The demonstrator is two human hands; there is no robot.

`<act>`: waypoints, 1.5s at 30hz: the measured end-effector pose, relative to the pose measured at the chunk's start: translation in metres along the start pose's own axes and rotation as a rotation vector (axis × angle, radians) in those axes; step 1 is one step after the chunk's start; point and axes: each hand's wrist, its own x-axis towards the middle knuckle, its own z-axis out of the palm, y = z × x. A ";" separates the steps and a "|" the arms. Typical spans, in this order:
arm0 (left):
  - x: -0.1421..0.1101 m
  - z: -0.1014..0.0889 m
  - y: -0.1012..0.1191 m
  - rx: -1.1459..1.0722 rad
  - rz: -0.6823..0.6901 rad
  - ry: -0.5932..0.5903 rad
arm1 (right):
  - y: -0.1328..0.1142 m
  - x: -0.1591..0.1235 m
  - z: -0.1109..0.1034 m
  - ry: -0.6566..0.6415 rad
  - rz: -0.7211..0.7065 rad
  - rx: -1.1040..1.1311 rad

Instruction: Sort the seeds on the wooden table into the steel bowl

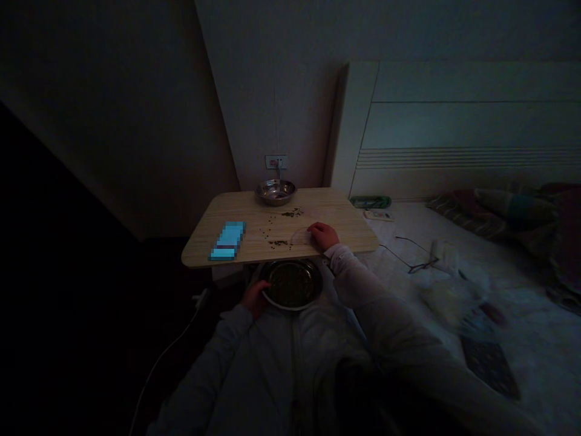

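Note:
My left hand (255, 298) grips the left rim of a wide metal basin (290, 304), held at my lap just under the table's front edge. Dark contents in the basin are too dim to make out. Over the right part of the wooden table (218, 212), my right hand (323, 235) is closed, its fingertips on the edge of a thin, clear round piece (298, 237), perhaps plastic. Small dark green grains (280, 243) lie in a row just left of it. More grains (292, 213) are scattered farther back, below a shiny metal bowl (276, 192).
A lit phone (227, 241) lies at the table's left. Behind, a socket (276, 161) holds a plug. On the bed at right are a remote control (379, 215), glasses (411, 267), a clear bag and a dark flat item (490, 366). A cable (167, 351) runs down the left.

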 end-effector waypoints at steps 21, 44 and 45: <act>0.007 -0.006 -0.003 0.005 0.025 -0.021 | 0.006 0.000 0.002 -0.037 -0.020 0.073; 0.002 -0.003 -0.001 0.006 0.004 -0.010 | -0.002 -0.005 0.001 -0.177 -0.002 0.155; 0.002 -0.003 -0.001 0.008 0.008 -0.006 | -0.002 -0.005 0.002 -0.182 -0.006 0.163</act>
